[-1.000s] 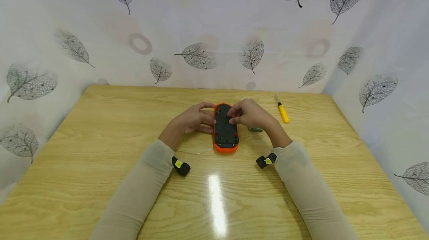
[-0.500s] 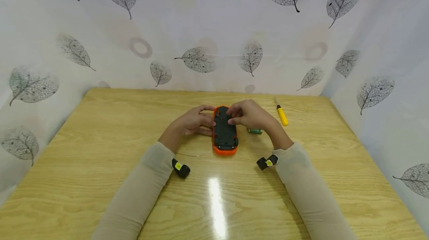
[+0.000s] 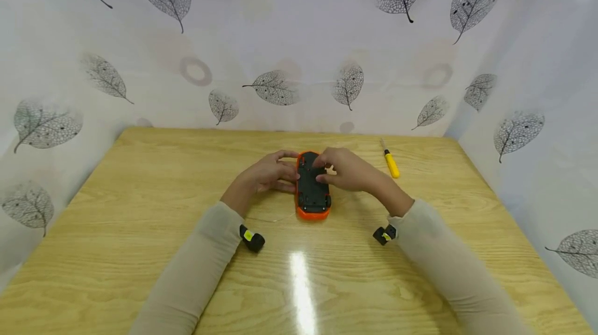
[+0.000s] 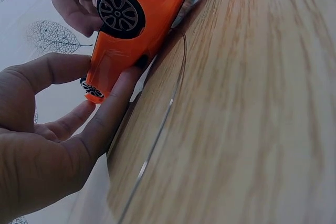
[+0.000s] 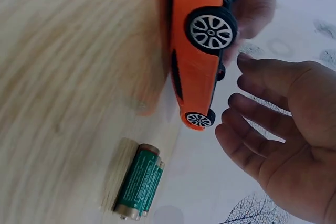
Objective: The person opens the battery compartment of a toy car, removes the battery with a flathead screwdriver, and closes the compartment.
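Note:
An orange toy car (image 3: 312,189) lies upside down on the table, its black underside facing up and its wheels showing. My left hand (image 3: 273,173) grips its left side; in the left wrist view, fingers (image 4: 113,106) lie along the orange body (image 4: 152,3). Over the car's other side is my right hand (image 3: 343,169), thumb and fingers loosely bent and spread apart. The right wrist view shows a gap between this hand (image 5: 283,124) and the car (image 5: 194,72), with nothing held. Green batteries (image 5: 139,182) lie on the table beside the car.
A screwdriver (image 3: 391,163) with a yellow handle lies at the back right of the table (image 3: 187,158). Near the car's left side a thin wire (image 4: 157,140) runs over the tabletop. A leaf-patterned curtain (image 3: 289,39) stands behind the table.
My right hand has drawn back slightly, its thumb and index finger parting more, and it now hides the batteries in the head view. The left hand stays on the car.

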Tool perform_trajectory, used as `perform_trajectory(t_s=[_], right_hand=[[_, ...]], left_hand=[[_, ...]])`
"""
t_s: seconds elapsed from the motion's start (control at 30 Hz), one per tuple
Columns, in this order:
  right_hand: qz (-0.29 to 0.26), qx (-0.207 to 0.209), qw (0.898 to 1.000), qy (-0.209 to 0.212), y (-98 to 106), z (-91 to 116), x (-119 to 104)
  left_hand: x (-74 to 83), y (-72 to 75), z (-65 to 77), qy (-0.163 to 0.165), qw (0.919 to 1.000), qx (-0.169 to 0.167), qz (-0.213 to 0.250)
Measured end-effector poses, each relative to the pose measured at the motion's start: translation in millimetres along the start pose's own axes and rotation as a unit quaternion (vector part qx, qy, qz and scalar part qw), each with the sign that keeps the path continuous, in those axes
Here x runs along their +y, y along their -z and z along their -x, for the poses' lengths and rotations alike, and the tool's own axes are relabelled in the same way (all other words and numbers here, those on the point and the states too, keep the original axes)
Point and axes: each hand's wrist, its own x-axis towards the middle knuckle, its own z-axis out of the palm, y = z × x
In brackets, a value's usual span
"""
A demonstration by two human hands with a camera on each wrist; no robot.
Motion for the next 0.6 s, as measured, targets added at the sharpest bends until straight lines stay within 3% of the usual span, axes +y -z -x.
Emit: perform_trajectory(t_s=[0.6], right_hand=[[0.072,-0.005,0.994,0.083,-25.6,30.0,-15.9]], left_hand=[[-1.2,-0.2,-0.8,-0.001,1.0,0.001,-0.001]])
